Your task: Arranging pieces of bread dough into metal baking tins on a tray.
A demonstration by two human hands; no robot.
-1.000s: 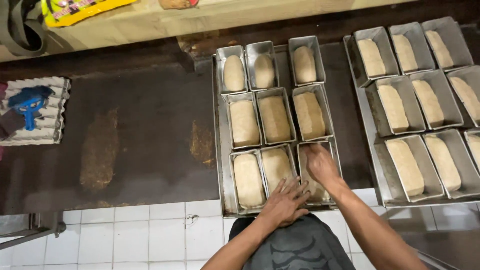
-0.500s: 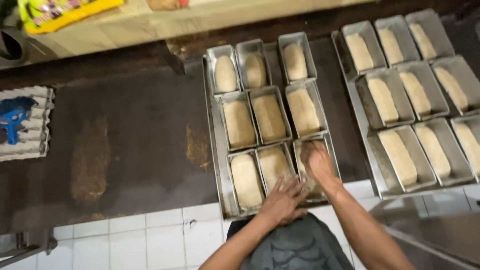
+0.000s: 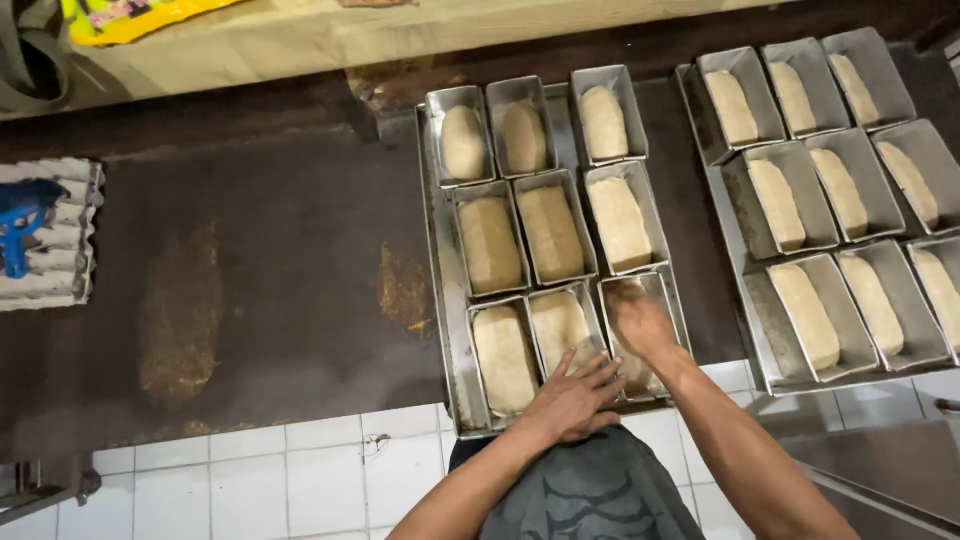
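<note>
Left hand: your left hand (image 3: 572, 398) lies flat, fingers (image 3: 600, 372) spread, on the tray's (image 3: 447, 330) near edge.
Right hand: your right hand (image 3: 637, 318) presses into the tray's near-right loaf tin (image 3: 672, 312), fingers released, gripping nothing.

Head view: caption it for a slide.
Left hand and right hand press on dough-filled loaf tins in a metal tray.

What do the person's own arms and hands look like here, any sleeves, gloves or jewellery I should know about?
Both arms are bare from the hands up to the frame's lower edge, with no sleeves in view. The left hand and the right hand wear no gloves; no rings, watch or bands are visible on the fingers or wrists. Between the arms shows a dark grey garment with a black wavy print.
</note>
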